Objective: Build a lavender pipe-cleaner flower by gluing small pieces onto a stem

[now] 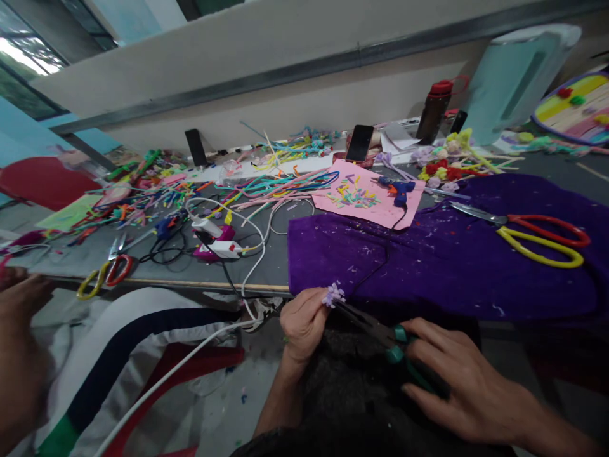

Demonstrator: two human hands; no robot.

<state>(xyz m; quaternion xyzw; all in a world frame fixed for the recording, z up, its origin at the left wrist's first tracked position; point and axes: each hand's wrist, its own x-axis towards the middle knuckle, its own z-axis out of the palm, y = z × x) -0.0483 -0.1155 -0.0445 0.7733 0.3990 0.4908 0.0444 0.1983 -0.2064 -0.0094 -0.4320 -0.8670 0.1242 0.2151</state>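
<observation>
My left hand (304,320) is closed around the lower part of a small pale purple pipe-cleaner flower (333,294), just off the table's front edge. In my right hand (457,371) is a pair of long-nose pliers (368,324) with green handles. The tip of the pliers reaches the right side of the flower; whether the jaws bite on it I cannot tell. My fingers hide the flower's underside. Beyond both hands lies a purple cloth (428,266) strewn with bits of fluff.
On a pink sheet (409,212) lie a blue glue gun (398,190) and cut pipe-cleaner pieces (354,193). Scissors (537,235) rest on the cloth at right. White cables and a power adapter (223,247) stand left. Another person's hand (21,292) is at far left.
</observation>
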